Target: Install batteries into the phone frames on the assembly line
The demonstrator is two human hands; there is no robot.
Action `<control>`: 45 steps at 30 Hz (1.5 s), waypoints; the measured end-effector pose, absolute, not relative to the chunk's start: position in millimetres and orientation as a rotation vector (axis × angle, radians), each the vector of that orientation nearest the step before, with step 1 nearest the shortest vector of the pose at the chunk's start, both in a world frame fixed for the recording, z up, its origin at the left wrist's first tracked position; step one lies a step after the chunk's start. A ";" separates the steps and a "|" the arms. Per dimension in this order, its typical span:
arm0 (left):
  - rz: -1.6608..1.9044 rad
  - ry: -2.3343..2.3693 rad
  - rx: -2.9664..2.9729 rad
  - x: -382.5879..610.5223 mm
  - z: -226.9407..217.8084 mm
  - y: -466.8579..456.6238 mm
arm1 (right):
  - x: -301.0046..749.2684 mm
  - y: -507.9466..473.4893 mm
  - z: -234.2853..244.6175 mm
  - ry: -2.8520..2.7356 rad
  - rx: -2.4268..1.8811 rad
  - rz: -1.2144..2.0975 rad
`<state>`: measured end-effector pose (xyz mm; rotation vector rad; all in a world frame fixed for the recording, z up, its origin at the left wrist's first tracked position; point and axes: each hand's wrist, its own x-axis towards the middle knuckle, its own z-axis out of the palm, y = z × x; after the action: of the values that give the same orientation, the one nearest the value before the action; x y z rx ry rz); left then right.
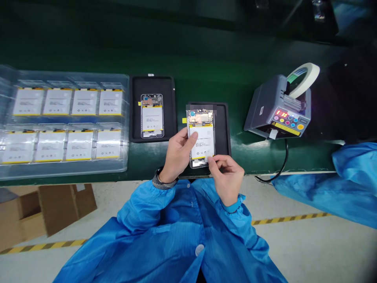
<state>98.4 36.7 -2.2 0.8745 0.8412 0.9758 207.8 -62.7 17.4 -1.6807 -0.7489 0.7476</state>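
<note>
My left hand [176, 153] grips the left edge of an open phone body [201, 135] with a white battery in it, thumb lying on the battery. At the phone's bottom edge my right hand [225, 173] pinches with thumb and forefinger. The phone is held just above a black tray [224, 129] on the green belt. A second open phone [152, 116] lies in another black tray [138, 110] to the left.
A clear plastic tray [125, 118] of several white batteries sits at the left. A grey tape dispenser [278, 110] with a white tape roll stands at the right. Another person's blue sleeve [338, 188] is at the right edge. Cardboard boxes [44, 208] lie on the floor.
</note>
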 end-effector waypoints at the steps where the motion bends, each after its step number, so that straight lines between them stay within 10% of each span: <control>1: 0.972 0.844 0.874 98.4 -1.9 36.8 | 207.5 -62.7 17.1 -0.749 -1.683 0.749; 45: 0.647 0.834 1.020 115.7 -22.3 61.8 | 261.3 -51.5 -9.3 -0.824 -1.660 1.050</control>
<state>115.7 61.8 -22.3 1.0201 0.8343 0.6469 261.3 -51.5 -9.3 -1.6597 -0.8236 1.0505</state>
